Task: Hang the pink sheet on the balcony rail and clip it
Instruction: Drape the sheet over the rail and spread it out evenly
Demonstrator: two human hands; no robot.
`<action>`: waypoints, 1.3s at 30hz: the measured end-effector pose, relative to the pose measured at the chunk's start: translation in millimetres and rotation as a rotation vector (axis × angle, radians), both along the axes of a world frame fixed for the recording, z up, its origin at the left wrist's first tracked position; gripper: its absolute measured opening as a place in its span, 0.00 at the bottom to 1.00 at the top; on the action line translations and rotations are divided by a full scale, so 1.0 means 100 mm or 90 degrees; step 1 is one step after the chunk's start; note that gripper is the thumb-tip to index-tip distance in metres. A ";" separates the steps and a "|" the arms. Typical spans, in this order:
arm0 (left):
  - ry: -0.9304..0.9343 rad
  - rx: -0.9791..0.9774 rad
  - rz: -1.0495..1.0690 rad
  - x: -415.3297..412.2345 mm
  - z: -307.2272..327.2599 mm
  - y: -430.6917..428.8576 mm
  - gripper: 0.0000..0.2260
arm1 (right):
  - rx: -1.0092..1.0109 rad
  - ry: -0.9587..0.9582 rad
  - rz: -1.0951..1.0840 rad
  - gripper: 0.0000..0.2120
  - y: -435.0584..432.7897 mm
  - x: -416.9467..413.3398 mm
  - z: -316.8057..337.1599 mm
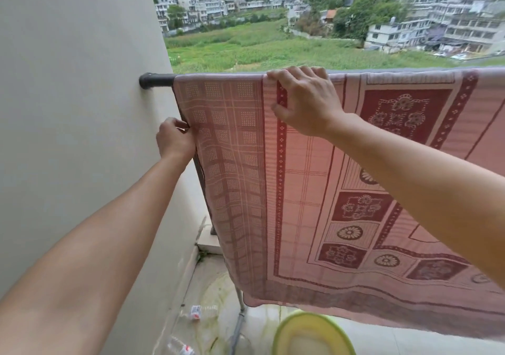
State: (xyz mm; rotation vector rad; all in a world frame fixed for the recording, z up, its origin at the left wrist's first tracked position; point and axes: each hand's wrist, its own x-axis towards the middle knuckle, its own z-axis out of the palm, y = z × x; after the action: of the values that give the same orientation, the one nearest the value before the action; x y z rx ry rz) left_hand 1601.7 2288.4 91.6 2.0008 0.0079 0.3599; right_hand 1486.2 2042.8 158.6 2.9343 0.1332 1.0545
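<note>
Out at the left end of the balcony, we've got the pale wall [68, 108] with the dark rail [157, 80] fixed into it. Right beside that, the left hand [175, 138] is pinching the side hem of the pink sheet [300, 190], fingers closed tight on the edge just below the bar. Down on the floor beneath, a couple of empty plastic bottles [202, 312] lie by the wall. Across we go: the sheet is draped over the rail, patterned face hanging towards us, its bottom hem clear of the floor. Up top, the right hand [303, 100] is hooked over the bar, fingers curled across the fold and thumb nipping the cloth at the front. Below it, a green basin [311, 335] sits on the floor. No clip in sight, so this looks like the squaring-up stage. To do it well, I'd say: hold the fold firm with the right, draw the hem down and towards the wall with the left until the wrinkles go and the edge hangs plumb, then peg near that corner, where wind would lift it first.
</note>
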 end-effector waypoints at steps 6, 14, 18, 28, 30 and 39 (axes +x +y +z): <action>-0.042 0.032 -0.071 -0.15 -0.16 0.19 0.08 | 0.073 -0.020 -0.041 0.26 -0.03 -0.06 0.10; -0.003 0.137 -0.101 -0.40 -0.83 0.57 0.05 | 0.125 -0.058 -0.161 0.25 -0.27 -0.17 0.18; 0.062 0.176 -0.107 -0.45 -1.01 0.51 0.05 | 0.053 -0.048 -0.172 0.26 -0.28 -0.27 0.06; -0.007 -0.348 -0.212 -0.25 0.26 0.14 0.08 | 0.060 0.009 -0.162 0.27 -0.24 -0.28 0.16; -0.037 -0.318 -0.164 -0.17 0.26 0.25 0.11 | 0.082 0.002 -0.157 0.27 -0.25 -0.27 0.19; 0.017 -0.301 -0.132 -0.07 -0.10 0.48 0.10 | 0.128 -0.017 -0.152 0.26 -0.44 -0.31 0.38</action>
State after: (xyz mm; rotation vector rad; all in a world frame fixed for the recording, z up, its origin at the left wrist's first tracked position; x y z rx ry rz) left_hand 1594.3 2336.2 81.2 1.5215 -0.0888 0.1761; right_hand 1455.4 1999.0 196.4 3.0055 -0.3359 1.1281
